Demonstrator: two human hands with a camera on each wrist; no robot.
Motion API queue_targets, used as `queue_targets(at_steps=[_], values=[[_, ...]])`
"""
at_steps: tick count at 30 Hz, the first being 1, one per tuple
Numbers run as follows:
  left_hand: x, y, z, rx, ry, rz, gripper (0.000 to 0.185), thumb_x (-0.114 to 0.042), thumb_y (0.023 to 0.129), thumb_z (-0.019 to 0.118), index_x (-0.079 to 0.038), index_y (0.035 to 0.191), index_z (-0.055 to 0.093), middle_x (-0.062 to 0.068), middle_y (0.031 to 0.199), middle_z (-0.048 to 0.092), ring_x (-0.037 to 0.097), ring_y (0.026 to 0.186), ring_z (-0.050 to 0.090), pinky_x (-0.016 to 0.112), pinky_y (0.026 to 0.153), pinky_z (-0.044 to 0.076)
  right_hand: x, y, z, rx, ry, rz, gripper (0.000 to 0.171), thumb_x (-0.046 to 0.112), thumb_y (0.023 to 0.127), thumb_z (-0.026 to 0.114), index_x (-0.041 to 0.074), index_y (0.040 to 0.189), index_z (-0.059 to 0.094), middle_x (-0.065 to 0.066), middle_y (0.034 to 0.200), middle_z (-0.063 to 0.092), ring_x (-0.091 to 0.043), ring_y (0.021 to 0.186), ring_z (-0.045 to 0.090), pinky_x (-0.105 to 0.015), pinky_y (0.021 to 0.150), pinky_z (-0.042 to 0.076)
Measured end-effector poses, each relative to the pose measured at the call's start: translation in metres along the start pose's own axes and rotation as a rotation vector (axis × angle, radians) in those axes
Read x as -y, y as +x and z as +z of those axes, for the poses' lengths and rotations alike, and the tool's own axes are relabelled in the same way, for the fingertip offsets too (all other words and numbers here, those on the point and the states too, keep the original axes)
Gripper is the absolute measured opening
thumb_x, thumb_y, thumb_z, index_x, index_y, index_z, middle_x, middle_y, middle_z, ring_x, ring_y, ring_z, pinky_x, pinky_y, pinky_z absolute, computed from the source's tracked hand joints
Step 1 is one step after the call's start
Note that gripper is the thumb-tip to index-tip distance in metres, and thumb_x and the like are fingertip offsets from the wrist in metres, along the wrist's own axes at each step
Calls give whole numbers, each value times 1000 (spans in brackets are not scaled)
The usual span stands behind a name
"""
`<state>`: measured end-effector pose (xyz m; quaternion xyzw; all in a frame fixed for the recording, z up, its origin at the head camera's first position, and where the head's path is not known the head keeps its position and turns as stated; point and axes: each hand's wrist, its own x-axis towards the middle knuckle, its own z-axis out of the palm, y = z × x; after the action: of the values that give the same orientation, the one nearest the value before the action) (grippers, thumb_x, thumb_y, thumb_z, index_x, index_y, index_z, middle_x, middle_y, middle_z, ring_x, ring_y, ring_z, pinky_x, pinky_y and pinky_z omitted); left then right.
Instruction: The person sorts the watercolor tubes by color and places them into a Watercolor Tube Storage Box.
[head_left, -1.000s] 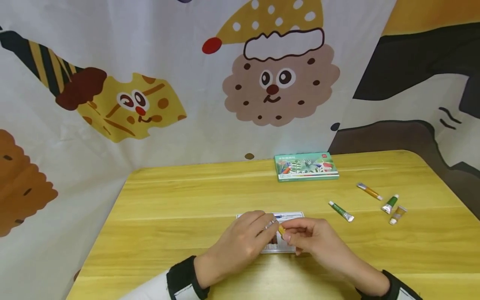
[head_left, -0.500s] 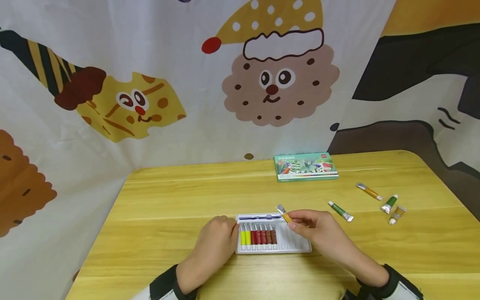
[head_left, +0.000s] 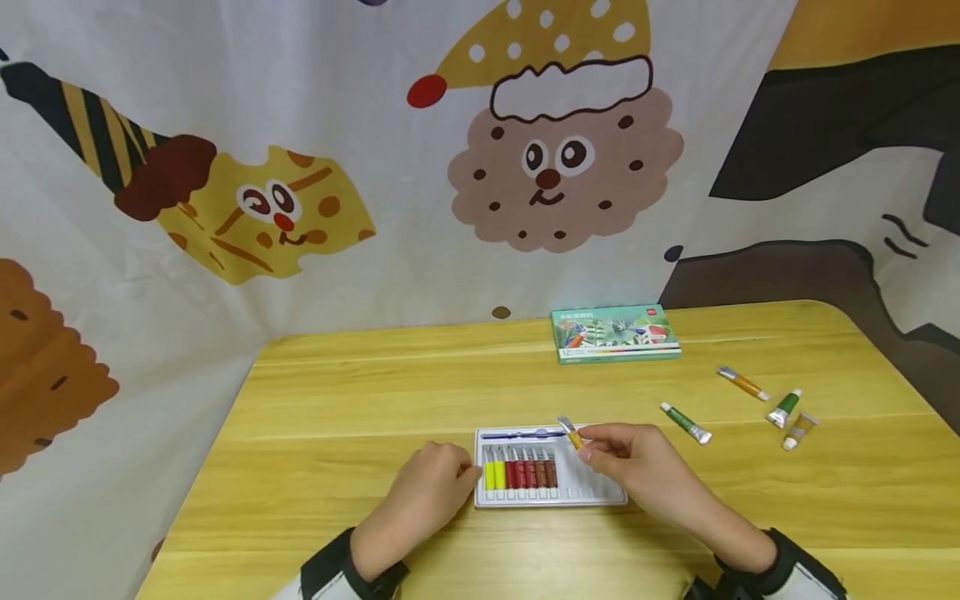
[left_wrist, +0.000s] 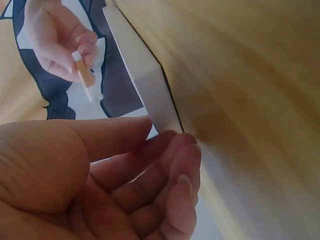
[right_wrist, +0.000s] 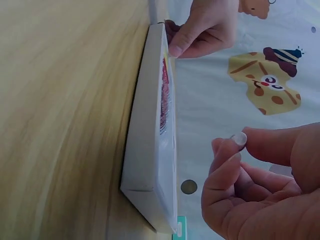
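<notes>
My right hand point(head_left: 645, 458) pinches an ochre paint tube point(head_left: 572, 433) between thumb and fingertips, above the right part of a white paint tray point(head_left: 600, 496). In the right wrist view the tube's white cap point(right_wrist: 240, 138) shows between the fingers. The tray holds a row of paint tubes point(head_left: 521, 473), yellow, red and brown, in its left slots; its right slots hold none. A thin blue paintbrush point(head_left: 521, 435) lies along the tray's back edge. At the tray's left end, my left hand point(left_wrist: 115, 175) grips the edge with thumb and curled fingers.
Farther right on the wooden table point(head_left: 360, 383) lie two green paint tubes point(head_left: 686, 422), an orange-ochre tube point(head_left: 742, 383) and a dull gold tube point(head_left: 800, 432). A teal paint box point(head_left: 617, 335) lies at the back, against a printed cloth point(head_left: 405, 250).
My left hand has moved left, from over the tray to its left edge. The right hand has lifted the ochre tube slightly away, uncovering the row of tubes.
</notes>
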<state>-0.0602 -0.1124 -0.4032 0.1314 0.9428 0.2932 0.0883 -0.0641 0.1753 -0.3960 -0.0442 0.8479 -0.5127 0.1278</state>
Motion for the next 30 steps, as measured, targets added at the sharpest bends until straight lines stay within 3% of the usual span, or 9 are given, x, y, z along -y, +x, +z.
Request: queue_targets(at_steps=[6, 12, 17, 22, 26, 30], values=[[1, 1, 0, 28, 12, 3, 36, -11, 99, 71, -14, 63, 64, -6, 60, 51, 7, 54, 43, 24, 51, 37, -1, 1, 2, 57, -22, 19, 33, 14, 96, 77, -2, 124, 73, -5, 90, 71, -17, 71, 55, -24, 53, 42], [1, 1, -2, 53, 11, -2, 30, -12, 99, 72, -13, 69, 72, -5, 65, 57, 8, 56, 46, 24, 53, 39, 0, 2, 5, 103, -42, -1, 31, 11, 95, 76, -5, 121, 74, -4, 84, 69, -9, 57, 43, -22, 49, 35], [1, 1, -2, 59, 11, -3, 32, -13, 99, 72, -13, 67, 70, -5, 63, 56, 8, 56, 46, 25, 53, 39, 2, 5, 10, 118, -93, -27, 25, 10, 95, 74, -5, 115, 76, -2, 77, 70, -14, 61, 52, -24, 50, 37], [3, 1, -2, 53, 16, 3, 31, -13, 99, 72, -13, 68, 71, -6, 65, 57, 8, 57, 47, 25, 54, 41, 1, 7, 15, 133, -120, -52, 20, 9, 95, 73, -5, 109, 78, -2, 80, 73, -17, 65, 62, -26, 53, 46], [4, 2, -1, 49, 15, 18, 32, -13, 99, 72, -13, 67, 71, -6, 64, 57, 7, 56, 46, 25, 53, 40, -1, 9, 18, 130, -157, -84, 15, 8, 94, 73, -2, 102, 80, -1, 76, 71, -14, 61, 61, -26, 51, 47], [5, 3, 0, 49, 23, 20, 34, -13, 99, 73, -14, 65, 68, -6, 63, 55, 7, 56, 45, 25, 53, 39, 0, 13, 22, 123, -214, -98, 10, 11, 93, 75, 7, 88, 82, 5, 59, 62, -9, 51, 52, -23, 46, 39]])
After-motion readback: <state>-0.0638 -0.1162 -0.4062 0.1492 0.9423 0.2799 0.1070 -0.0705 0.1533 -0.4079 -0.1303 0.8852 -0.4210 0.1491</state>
